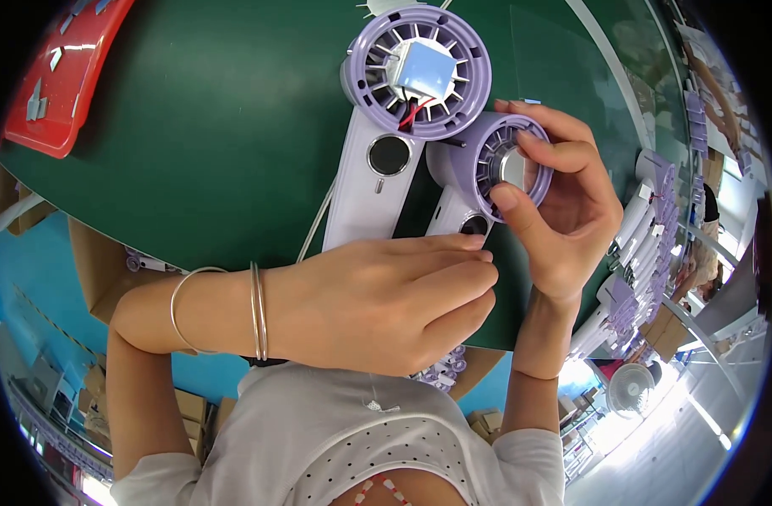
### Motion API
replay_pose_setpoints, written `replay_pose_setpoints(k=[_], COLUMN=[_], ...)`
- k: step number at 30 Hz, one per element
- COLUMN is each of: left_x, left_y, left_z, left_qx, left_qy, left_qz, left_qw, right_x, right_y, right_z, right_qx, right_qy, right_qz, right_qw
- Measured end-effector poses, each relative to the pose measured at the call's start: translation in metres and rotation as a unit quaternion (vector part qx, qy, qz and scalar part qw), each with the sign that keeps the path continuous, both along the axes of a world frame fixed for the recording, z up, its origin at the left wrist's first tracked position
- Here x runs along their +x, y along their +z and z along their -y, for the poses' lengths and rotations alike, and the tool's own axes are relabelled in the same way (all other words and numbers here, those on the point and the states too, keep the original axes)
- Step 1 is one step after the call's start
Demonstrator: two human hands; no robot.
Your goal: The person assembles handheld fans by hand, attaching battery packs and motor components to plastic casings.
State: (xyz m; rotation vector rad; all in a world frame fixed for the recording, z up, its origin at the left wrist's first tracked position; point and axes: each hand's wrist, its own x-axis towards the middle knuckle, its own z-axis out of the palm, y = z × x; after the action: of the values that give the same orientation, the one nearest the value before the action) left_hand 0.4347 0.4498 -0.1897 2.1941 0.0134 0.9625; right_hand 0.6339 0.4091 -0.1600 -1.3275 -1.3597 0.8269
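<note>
Two lilac-and-white handheld fans are in front of me. The smaller handheld fan (460,160) lies nearer my right side, its round grille turned toward my right hand (571,194). Thumb and fingertips of that hand close around a round silver disc (512,166) at the grille's centre. My left hand (394,304) has its fingers curled together at this fan's white handle, beside a dark round button (474,224); the palm covers the lower handle. Just left, the larger handheld fan (373,185) lies untouched, with a blue square pad (426,69) and red and black wires in its open head.
A red tray (53,93) with small blue-grey pieces sits on the green table (209,126) at the far left. Rows of lilac-and-white fans (635,244) line the right side. A cardboard box (108,270) stands below the table's left edge.
</note>
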Motion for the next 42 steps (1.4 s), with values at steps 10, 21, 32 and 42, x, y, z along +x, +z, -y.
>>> replay_pose_setpoints(k=[10, 21, 32, 42], left_x=[-0.019, -0.06, -0.065, -0.069], left_y=[0.027, 0.069, 0.065, 0.051], left_z=[0.011, 0.021, 0.027, 0.018], left_qx=[0.001, -0.098, 0.17, -0.014], left_qy=[-0.012, 0.15, 0.255, 0.372], left_qz=[-0.034, 0.02, 0.039, -0.115], left_qw=[0.999, 0.984, 0.951, 0.921], right_x=[-0.013, -0.082, -0.117, -0.096], right_y=[0.024, 0.099, 0.096, 0.089], right_z=[0.016, 0.066, 0.062, -0.019], right_qx=[-0.01, 0.099, -0.03, 0.061], right_qy=[0.017, -0.063, -0.06, -0.097], right_qz=[0.005, 0.346, 0.3, 0.373], right_qw=[1.0, 0.931, 0.952, 0.921])
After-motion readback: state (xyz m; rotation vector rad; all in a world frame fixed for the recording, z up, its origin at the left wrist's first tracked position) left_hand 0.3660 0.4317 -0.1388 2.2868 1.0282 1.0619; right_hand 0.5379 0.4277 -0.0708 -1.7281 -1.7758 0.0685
